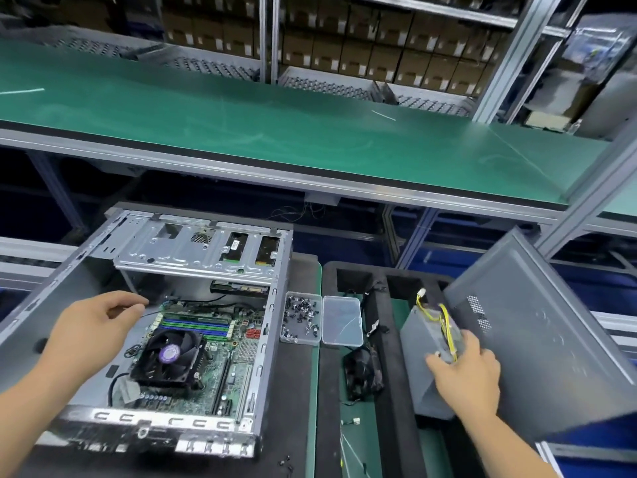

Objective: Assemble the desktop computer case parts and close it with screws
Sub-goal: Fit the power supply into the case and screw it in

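An open desktop computer case (103,257) lies on its side at the lower left, showing the motherboard (238,343) and a black CPU fan (169,357). My left hand (89,336) hovers over the case's left part, thumb and forefinger pinching a thin black cable (146,313). To the right, my right hand (465,374) grips the top of a grey power supply (427,370) with yellow wires (446,326). A grey side panel (541,339) leans tilted behind the power supply. A clear box of dark screws (301,317) sits open beside the case.
The box's clear lid (342,320) lies open next to it. A black foam tray (389,339) holds a small black fan (362,370) and loose cables. A green conveyor bench (275,125) runs across behind, with shelves of cartons (379,46) beyond. A few screws (286,464) lie near the front.
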